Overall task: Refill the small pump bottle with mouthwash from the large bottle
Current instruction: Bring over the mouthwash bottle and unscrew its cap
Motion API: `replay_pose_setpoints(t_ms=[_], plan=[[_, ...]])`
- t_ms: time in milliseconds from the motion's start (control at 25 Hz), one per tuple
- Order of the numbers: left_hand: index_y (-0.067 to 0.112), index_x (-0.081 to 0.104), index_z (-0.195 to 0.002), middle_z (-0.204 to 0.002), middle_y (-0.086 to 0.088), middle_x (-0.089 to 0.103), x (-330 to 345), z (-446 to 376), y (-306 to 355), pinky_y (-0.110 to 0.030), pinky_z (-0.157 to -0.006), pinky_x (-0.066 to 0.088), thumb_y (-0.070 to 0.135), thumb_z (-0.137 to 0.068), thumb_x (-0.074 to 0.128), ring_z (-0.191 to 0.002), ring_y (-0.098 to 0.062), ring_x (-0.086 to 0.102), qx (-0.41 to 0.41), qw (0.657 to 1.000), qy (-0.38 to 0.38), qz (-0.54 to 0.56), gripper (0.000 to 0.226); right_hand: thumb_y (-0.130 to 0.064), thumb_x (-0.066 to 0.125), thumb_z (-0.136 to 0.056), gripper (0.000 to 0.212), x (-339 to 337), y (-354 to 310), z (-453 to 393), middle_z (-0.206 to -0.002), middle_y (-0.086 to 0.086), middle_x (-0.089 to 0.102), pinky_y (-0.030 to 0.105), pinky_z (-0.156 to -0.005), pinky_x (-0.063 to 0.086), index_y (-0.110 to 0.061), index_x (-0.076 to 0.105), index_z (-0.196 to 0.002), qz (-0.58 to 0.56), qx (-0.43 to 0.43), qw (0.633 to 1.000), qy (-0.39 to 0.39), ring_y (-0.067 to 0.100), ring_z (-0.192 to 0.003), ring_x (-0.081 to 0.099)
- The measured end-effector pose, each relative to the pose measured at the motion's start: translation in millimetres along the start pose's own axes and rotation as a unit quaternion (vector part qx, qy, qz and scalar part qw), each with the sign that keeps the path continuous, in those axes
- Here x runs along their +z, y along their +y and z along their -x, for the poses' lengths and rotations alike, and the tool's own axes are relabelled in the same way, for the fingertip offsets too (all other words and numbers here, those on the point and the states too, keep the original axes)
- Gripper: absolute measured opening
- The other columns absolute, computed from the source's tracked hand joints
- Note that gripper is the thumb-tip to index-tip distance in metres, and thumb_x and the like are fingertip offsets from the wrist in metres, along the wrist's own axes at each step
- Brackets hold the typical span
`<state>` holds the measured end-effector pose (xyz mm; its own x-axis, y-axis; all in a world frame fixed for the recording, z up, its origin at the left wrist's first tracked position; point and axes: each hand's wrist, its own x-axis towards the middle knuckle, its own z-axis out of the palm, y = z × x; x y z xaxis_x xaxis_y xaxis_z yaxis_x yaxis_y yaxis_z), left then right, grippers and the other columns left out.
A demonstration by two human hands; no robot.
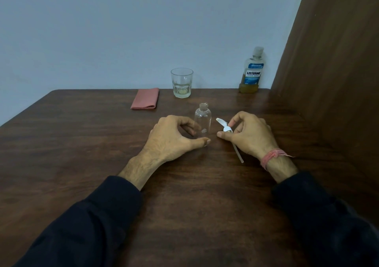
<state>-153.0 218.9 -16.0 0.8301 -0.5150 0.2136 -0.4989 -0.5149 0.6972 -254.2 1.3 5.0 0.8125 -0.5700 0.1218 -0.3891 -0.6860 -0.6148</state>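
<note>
Small bottle [202, 121] stands before glass [182, 82], between both hands.

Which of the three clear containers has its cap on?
The large bottle at the back right. The small bottle by the left hand and the glass stand open.
</note>
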Motion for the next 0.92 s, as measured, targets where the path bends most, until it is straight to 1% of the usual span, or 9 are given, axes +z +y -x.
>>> replay_pose_setpoints(t_ms=[160, 360, 480, 560, 680, 760, 800, 880, 920], plan=[[0.047, 0.079, -0.098, -0.094, 0.041, 0.074, 0.8, 0.6, 2.5, -0.039, -0.096, 0.060, 0.080, -0.068, 0.091, -0.096, 0.008, 0.071, 0.001, 1.000, 0.005, -0.027, 0.046, -0.058, 0.093, -0.077, 0.042, 1.0, 0.8, -0.3, -0.090, -0.007, 0.076, 0.045, -0.090, 0.063, -0.032, 0.066, -0.097, 0.006, -0.009, 1.000, -0.002, 0.017, -0.093, 0.073], [0.049, 0.078, -0.098, -0.094, 0.041, 0.075, 0.3, -0.2, 1.2, -0.036, -0.093, 0.059, 0.083, -0.066, 0.087, -0.094, 0.008, 0.072, 0.001, 0.999, 0.001, -0.040, 0.048, -0.058, 0.091, -0.079, 0.040, 3.4, 1.4, -1.0, -0.087, -0.008, 0.076, 0.043, -0.088, 0.062, -0.032, 0.066, -0.095, 0.015, -0.010, 1.000, 0.008, 0.016, -0.092, 0.073], [0.049, 0.077, -0.098, -0.094, 0.041, 0.075, -0.1, 1.2, 3.3, -0.028, -0.084, 0.055, 0.085, -0.066, 0.086, -0.093, 0.009, 0.071, 0.002, 0.999, 0.003, -0.047, 0.049, -0.059, 0.091, -0.079, 0.041, 5.3, 1.0, -0.6, -0.091, -0.008, 0.075, 0.040, -0.085, 0.061, -0.033, 0.064, -0.096, 0.022, -0.010, 1.000, 0.014, 0.017, -0.093, 0.072], [0.050, 0.077, -0.097, -0.093, 0.042, 0.075, 0.0, 3.0, 6.0, -0.023, -0.078, 0.048, 0.086, -0.065, 0.085, -0.094, 0.012, 0.070, 0.006, 0.998, 0.013, -0.055, 0.049, -0.061, 0.091, -0.077, 0.044, 4.3, 1.5, -0.3, -0.094, -0.007, 0.075, 0.043, -0.087, 0.061, -0.034, 0.063, -0.096, 0.016, -0.005, 1.000, 0.012, 0.018, -0.095, 0.072], [0.049, 0.077, -0.099, -0.093, 0.042, 0.074, -1.7, 5.8, 10.3, -0.030, -0.086, 0.056, 0.086, -0.065, 0.087, -0.095, 0.012, 0.069, -0.010, 0.998, 0.004, -0.060, 0.051, -0.069, 0.090, -0.073, 0.050, 2.2, 2.0, -0.2, -0.097, -0.006, 0.074, 0.047, -0.090, 0.061, -0.035, 0.062, -0.096, 0.003, -0.003, 1.000, 0.008, 0.019, -0.097, 0.071], [0.048, 0.076, -0.114, -0.096, 0.036, 0.076, -2.8, 11.2, 16.2, -0.035, -0.094, 0.058, 0.092, -0.060, 0.086, -0.097, 0.012, 0.067, -0.007, 0.998, 0.012, -0.064, 0.070, -0.074, 0.087, -0.072, 0.053, 2.1, 2.1, 0.8, -0.101, -0.005, 0.074, 0.047, -0.091, 0.062, -0.035, 0.062, -0.098, -0.007, -0.004, 1.000, 0.003, 0.021, -0.100, 0.071], [0.049, 0.070, -0.129, -0.102, 0.034, 0.074, -3.8, 15.4, 20.0, -0.036, -0.096, 0.057, 0.098, -0.055, 0.084, -0.102, 0.011, 0.066, 0.003, 0.997, 0.026, -0.068, 0.089, -0.075, 0.085, -0.074, 0.053, 1.3, 2.3, 1.1, -0.101, -0.004, 0.073, 0.046, -0.090, 0.062, -0.034, 0.062, -0.099, -0.012, -0.005, 1.000, 0.004, 0.021, -0.099, 0.070], [0.051, 0.046, -0.157, -0.117, 0.032, 0.069, -7.0, 25.9, 26.5, -0.038, -0.098, 0.051, 0.106, -0.046, 0.079, -0.113, 0.006, 0.062, 0.007, 0.997, 0.060, -0.053, 0.128, -0.073, 0.081, -0.079, 0.048, -2.8, 2.6, 1.6, -0.094, -0.004, 0.071, 0.040, -0.080, 0.059, -0.033, 0.063, -0.098, -0.028, -0.016, 0.999, 0.021, 0.020, -0.093, 0.068], [0.049, 0.037, -0.162, -0.121, 0.030, 0.067, -9.7, 31.7, 29.4, -0.038, -0.098, 0.050, 0.108, -0.047, 0.077, -0.114, 0.004, 0.061, 0.004, 0.996, 0.077, -0.036, 0.135, -0.070, 0.081, -0.083, 0.044, -6.1, 2.9, 2.1, -0.088, -0.004, 0.068, 0.036, -0.072, 0.054, -0.032, 0.064, -0.098, -0.045, -0.027, 0.998, 0.040, 0.018, -0.086, 0.066]])
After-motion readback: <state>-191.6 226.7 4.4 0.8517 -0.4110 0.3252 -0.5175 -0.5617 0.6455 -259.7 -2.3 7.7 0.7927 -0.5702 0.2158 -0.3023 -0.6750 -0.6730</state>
